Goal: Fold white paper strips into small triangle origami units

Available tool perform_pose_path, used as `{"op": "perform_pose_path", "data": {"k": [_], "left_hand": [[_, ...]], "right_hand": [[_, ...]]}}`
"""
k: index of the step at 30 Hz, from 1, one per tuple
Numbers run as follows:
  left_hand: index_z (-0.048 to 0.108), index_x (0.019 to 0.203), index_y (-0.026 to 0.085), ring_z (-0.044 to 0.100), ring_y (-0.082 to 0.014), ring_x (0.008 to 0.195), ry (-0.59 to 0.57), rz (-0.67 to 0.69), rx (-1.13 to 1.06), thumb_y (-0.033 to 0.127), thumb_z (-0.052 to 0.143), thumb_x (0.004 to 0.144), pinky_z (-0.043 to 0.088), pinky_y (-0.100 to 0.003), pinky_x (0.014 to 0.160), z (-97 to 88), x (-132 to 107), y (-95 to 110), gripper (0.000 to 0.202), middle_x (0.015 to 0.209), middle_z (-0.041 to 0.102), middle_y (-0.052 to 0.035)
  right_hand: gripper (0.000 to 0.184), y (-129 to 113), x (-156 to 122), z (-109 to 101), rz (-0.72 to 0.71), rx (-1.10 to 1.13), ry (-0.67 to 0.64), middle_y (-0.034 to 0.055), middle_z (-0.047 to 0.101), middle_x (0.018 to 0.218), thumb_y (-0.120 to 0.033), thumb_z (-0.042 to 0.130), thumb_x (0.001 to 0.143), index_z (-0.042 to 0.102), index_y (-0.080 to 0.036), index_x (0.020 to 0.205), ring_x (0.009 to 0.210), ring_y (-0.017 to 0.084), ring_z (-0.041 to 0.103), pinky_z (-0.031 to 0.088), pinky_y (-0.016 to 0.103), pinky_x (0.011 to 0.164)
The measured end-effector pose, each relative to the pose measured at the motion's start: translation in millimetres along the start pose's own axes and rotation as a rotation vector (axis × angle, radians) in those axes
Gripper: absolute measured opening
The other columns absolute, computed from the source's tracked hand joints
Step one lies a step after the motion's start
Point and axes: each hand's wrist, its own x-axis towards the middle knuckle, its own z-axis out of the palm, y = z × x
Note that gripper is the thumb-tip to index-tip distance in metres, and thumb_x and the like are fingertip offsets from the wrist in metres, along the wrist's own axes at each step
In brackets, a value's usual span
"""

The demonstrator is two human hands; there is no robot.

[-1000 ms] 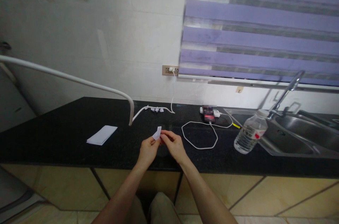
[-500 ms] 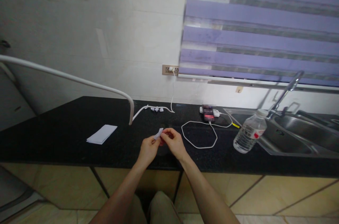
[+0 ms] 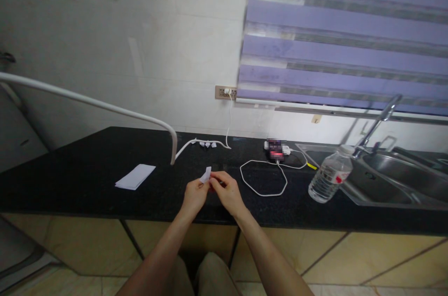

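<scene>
A small piece of white paper (image 3: 206,175) sticks up from between my hands, above the front part of the black counter (image 3: 87,170). My left hand (image 3: 194,196) pinches its lower end between thumb and fingers. From the right, my right hand (image 3: 227,192) meets it with thumb and fingertips pressed together at the paper's edge. The paper's lower part is hidden by my fingers. Farther left lies a stack of white paper sheets (image 3: 136,177). Several small folded white paper pieces (image 3: 207,144) lie at the back, along a white cable.
A white curved stand arm (image 3: 140,116) reaches in from the left. At right are a device with a cable (image 3: 276,150), a water bottle (image 3: 331,174) and a steel sink (image 3: 381,179) with a faucet (image 3: 380,121). A socket (image 3: 226,92) is on the wall.
My hands have shifted slightly left, and the paper piece now stands more upright, with more of it showing. Both hands remain closed at it.
</scene>
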Motion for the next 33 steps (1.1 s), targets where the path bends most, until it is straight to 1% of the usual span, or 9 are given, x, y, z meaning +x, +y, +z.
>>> {"op": "perform_pose_path", "data": {"k": [5,7,10,15,18,20,24,27,33], "left_hand": [[0.066,0.065,0.012,0.061,-0.0191,0.059,0.013,-0.056,-0.072,0.028,0.058,0.062,0.045,-0.027,0.058,2.2,-2.5,4.2,0.019,0.059,0.066,-0.0042],[0.066,0.067,0.011,0.061,-0.0194,0.06,0.003,-0.05,-0.079,0.029,0.058,0.061,0.046,-0.028,0.059,2.7,-3.0,4.2,0.02,0.057,0.065,-0.0037],[0.067,0.07,0.012,0.061,-0.0193,0.059,-0.035,-0.024,-0.054,0.03,0.058,0.062,0.046,-0.027,0.058,2.5,-4.2,5.1,0.022,0.057,0.065,-0.0035],[0.067,0.065,0.014,0.06,-0.0189,0.057,-0.13,0.05,0.013,0.032,0.055,0.065,0.044,-0.026,0.056,2.6,-7.2,6.8,0.021,0.056,0.065,-0.0042],[0.067,0.074,0.014,0.06,-0.019,0.063,-0.183,0.059,0.018,0.032,0.058,0.063,0.044,-0.027,0.061,1.0,-8.0,4.9,0.022,0.063,0.066,-0.0036],[0.065,0.087,0.015,0.06,-0.0186,0.073,-0.218,0.054,-0.026,0.03,0.061,0.06,0.044,-0.027,0.068,-2.3,-8.0,4.0,0.031,0.078,0.068,-0.0036],[0.061,0.096,0.016,0.057,-0.0186,0.089,-0.237,-0.044,-0.173,0.033,0.059,0.062,0.042,-0.027,0.076,-11.4,-6.1,5.8,0.039,0.099,0.064,-0.007],[0.063,0.092,0.014,0.057,-0.0195,0.089,-0.251,-0.112,-0.25,0.039,0.052,0.067,0.042,-0.028,0.074,-14.4,-3.7,7.1,0.037,0.098,0.063,-0.0092],[0.064,0.087,0.014,0.056,-0.0176,0.084,-0.315,-0.115,-0.248,0.039,0.051,0.069,0.04,-0.027,0.073,-10.2,-4.0,7.6,0.033,0.091,0.064,-0.0077]], "right_hand": [[0.017,-3.4,0.1,-1.0,-0.05,-0.019,0.018,0.0042,0.062,0.088,-0.025,0.051,0.076,0.066,-0.021,0.083,0.082,0.017,0.056,0.044,0.028,0.075],[0.016,-2.9,1.1,-1.8,-0.043,-0.039,0.026,0.0038,0.062,0.086,-0.025,0.051,0.075,0.066,-0.021,0.08,0.08,0.016,0.056,0.044,0.027,0.073],[0.014,0.3,3.4,-2.5,0.044,-0.025,0.019,0.002,0.061,0.075,-0.029,0.054,0.072,0.063,-0.019,0.076,0.066,0.014,0.055,0.045,0.024,0.061],[0.018,5.1,7.0,-4.1,0.231,0.179,-0.056,-0.0027,0.054,0.057,-0.033,0.057,0.068,0.059,-0.018,0.077,0.047,0.01,0.049,0.043,0.022,0.047],[0.016,7.5,8.8,-7.9,0.23,0.177,-0.052,-0.0027,0.054,0.058,-0.032,0.059,0.066,0.059,-0.017,0.071,0.049,0.009,0.049,0.042,0.02,0.049],[0.016,8.6,10.0,-12.0,0.203,0.16,-0.046,-0.0021,0.056,0.062,-0.032,0.06,0.066,0.06,-0.017,0.07,0.055,0.01,0.05,0.042,0.02,0.054],[0.016,6.2,11.7,-20.4,0.193,0.157,-0.056,-0.0015,0.058,0.066,-0.031,0.06,0.065,0.061,-0.016,0.07,0.06,0.01,0.05,0.04,0.021,0.059],[0.013,1.6,11.5,-23.9,0.26,0.189,-0.07,-0.0033,0.056,0.061,-0.028,0.061,0.064,0.061,-0.016,0.067,0.055,0.008,0.047,0.037,0.02,0.055],[0.009,-1.3,9.0,-27.8,0.313,0.234,-0.163,-0.0044,0.054,0.059,-0.023,0.062,0.063,0.062,-0.015,0.065,0.053,0.006,0.044,0.033,0.019,0.054]]}}
